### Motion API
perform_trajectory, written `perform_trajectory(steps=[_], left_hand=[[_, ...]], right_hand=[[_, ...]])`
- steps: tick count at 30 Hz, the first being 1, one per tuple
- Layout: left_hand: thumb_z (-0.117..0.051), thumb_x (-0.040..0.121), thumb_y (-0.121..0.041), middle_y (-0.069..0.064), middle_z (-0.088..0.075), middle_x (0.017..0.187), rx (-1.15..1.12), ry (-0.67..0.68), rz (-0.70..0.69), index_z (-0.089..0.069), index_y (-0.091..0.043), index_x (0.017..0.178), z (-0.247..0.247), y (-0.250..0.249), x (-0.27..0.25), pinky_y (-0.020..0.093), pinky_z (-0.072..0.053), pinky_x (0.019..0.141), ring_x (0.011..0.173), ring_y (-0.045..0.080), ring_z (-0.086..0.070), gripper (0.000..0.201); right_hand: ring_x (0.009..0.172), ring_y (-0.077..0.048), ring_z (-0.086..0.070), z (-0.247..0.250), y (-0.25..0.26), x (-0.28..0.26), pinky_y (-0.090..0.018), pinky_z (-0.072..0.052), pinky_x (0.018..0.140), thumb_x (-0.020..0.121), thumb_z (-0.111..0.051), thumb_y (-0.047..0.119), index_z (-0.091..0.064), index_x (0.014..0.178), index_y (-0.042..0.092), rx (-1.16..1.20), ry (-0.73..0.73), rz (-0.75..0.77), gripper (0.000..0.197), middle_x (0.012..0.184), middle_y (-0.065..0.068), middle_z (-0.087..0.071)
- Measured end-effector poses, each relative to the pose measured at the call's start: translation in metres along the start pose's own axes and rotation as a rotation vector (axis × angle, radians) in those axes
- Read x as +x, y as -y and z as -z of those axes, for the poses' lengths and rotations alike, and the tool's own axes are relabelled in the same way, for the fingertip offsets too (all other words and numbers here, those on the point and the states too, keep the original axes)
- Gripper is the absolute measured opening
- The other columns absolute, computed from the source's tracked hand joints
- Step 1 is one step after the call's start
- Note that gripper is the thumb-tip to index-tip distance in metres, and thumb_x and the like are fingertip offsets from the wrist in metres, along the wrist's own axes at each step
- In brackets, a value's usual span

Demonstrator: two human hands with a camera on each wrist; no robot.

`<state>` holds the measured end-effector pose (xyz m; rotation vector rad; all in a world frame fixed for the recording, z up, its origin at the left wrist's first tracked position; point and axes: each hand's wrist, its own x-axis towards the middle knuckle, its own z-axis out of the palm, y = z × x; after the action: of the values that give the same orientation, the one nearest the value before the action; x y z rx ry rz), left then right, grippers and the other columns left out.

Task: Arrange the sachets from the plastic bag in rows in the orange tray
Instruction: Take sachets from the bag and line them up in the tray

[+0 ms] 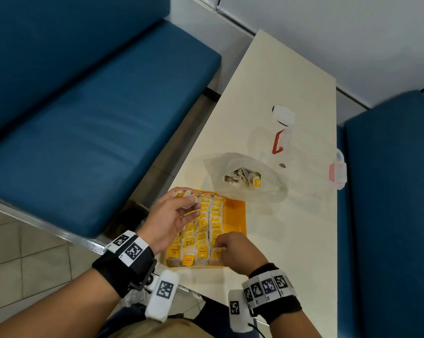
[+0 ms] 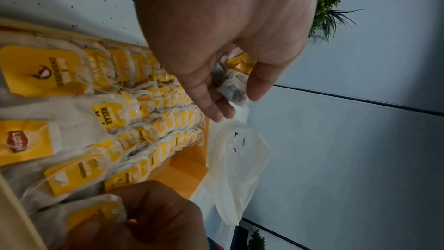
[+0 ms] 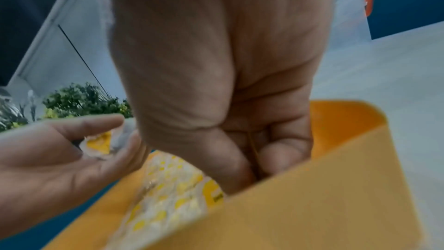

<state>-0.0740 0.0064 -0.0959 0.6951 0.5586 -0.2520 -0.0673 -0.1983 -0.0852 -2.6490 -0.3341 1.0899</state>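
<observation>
Orange tray (image 1: pixel 235 215) holds sachet rows (image 1: pixel 203 230); left hand (image 1: pixel 168 222) grips spare sachets (image 1: pixel 188 198), right hand (image 1: pixel 237 251) pinches one

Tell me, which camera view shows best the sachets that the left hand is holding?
The left wrist view: the sachets sit sharp and close between the left hand's thumb and fingers. The head view shows them small. The right wrist view shows them blurred.

Blue benches (image 1: pixel 103 123) flank the table (image 1: pixel 279 98); clear container (image 1: pixel 337 170) rests there.
</observation>
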Motion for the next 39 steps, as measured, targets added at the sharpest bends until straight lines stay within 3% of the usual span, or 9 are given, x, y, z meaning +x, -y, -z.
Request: perform_trajectory(steps=[3, 7, 11, 16, 24, 28, 30, 34, 39], left_hand=[[-0.065, 0.092, -0.001, 0.009, -0.071, 0.087, 0.000, -0.005, 0.004, -0.065, -0.005, 0.114, 0.001, -0.001, 0.000, 0.045, -0.057, 0.097, 0.093, 0.026, -0.071, 0.023], [-0.064, 0.094, -0.004, 0.011, -0.070, 0.087, -0.004, -0.012, 0.003, -0.065, -0.006, 0.113, 0.002, 0.000, 0.000, 0.047, -0.056, 0.098, 0.097, 0.029, -0.070, 0.019], [-0.062, 0.096, -0.007, 0.011, -0.071, 0.088, -0.001, -0.013, 0.003, -0.066, -0.007, 0.108, 0.002, 0.000, -0.001, 0.045, -0.057, 0.096, 0.098, 0.031, -0.070, 0.013], [-0.060, 0.096, -0.007, 0.011, -0.072, 0.088, 0.023, -0.005, 0.010, -0.068, -0.008, 0.105, 0.002, 0.000, -0.003, 0.043, -0.057, 0.093, 0.096, 0.029, -0.070, 0.012], [-0.058, 0.098, -0.015, 0.016, -0.069, 0.101, 0.032, 0.020, 0.048, -0.069, -0.007, 0.109, 0.004, -0.003, -0.004, 0.041, -0.059, 0.089, 0.092, 0.026, -0.072, 0.017], [-0.055, 0.101, -0.025, 0.018, -0.069, 0.109, 0.005, 0.010, 0.099, -0.068, -0.004, 0.119, 0.004, -0.005, -0.002, 0.043, -0.058, 0.093, 0.097, 0.028, -0.071, 0.031], [-0.053, 0.103, -0.030, 0.019, -0.071, 0.115, 0.019, -0.003, 0.122, -0.067, -0.003, 0.124, 0.003, -0.007, -0.001, 0.043, -0.058, 0.095, 0.100, 0.030, -0.072, 0.037], [-0.047, 0.105, -0.032, 0.019, -0.071, 0.122, 0.104, 0.026, 0.121, -0.070, -0.004, 0.123, 0.000, -0.008, -0.004, 0.045, -0.054, 0.100, 0.111, 0.033, -0.070, 0.040], [-0.046, 0.106, -0.034, 0.023, -0.069, 0.124, 0.192, 0.093, 0.127, -0.071, -0.007, 0.124, -0.004, -0.002, -0.007, 0.050, -0.049, 0.106, 0.115, 0.033, -0.068, 0.040]], right_hand=[[0.102, -0.025, -0.060, -0.010, -0.002, 0.008, -0.026, -0.042, 0.072, 0.085, -0.054, 0.003, -0.069, 0.106, 0.015, -0.016, -0.044, -0.077, 0.028, 0.110, -0.007, -0.067], [0.093, -0.022, -0.055, -0.020, -0.004, 0.012, -0.026, -0.042, 0.071, 0.086, -0.054, 0.004, -0.061, 0.099, 0.017, 0.017, -0.154, -0.133, 0.020, 0.106, -0.006, -0.063], [0.099, -0.025, -0.056, -0.026, -0.004, 0.014, -0.024, -0.036, 0.069, 0.088, -0.055, 0.007, -0.058, 0.102, 0.014, 0.016, -0.209, -0.165, 0.016, 0.107, -0.009, -0.061], [0.083, -0.021, -0.049, -0.029, -0.001, 0.014, -0.020, -0.033, 0.054, 0.085, -0.053, 0.006, -0.047, 0.091, 0.022, 0.091, -0.260, -0.169, 0.018, 0.094, -0.007, -0.059], [0.083, -0.020, -0.053, -0.037, -0.003, 0.013, -0.014, -0.031, 0.056, 0.088, -0.053, 0.004, -0.051, 0.091, 0.016, 0.246, -0.392, -0.168, 0.013, 0.090, -0.003, -0.057], [0.095, -0.022, -0.057, -0.035, 0.001, 0.007, -0.025, -0.044, 0.072, 0.089, -0.058, 0.009, -0.050, 0.104, 0.016, 0.232, -0.409, -0.168, 0.019, 0.104, -0.003, -0.055], [0.096, -0.019, -0.058, -0.026, 0.008, 0.001, -0.027, -0.046, 0.075, 0.090, -0.062, 0.015, -0.052, 0.112, 0.016, 0.215, -0.493, -0.126, 0.024, 0.111, 0.000, -0.053], [0.076, -0.005, -0.055, 0.008, 0.039, -0.011, -0.010, -0.043, 0.066, 0.087, -0.072, 0.029, -0.061, 0.099, 0.026, 0.380, -0.686, 0.112, 0.017, 0.100, 0.009, -0.058], [0.078, -0.005, -0.059, 0.030, 0.065, -0.001, -0.015, -0.049, 0.069, 0.081, -0.077, 0.033, -0.063, 0.094, 0.035, 0.554, -0.604, 0.156, 0.019, 0.098, 0.012, -0.063]])
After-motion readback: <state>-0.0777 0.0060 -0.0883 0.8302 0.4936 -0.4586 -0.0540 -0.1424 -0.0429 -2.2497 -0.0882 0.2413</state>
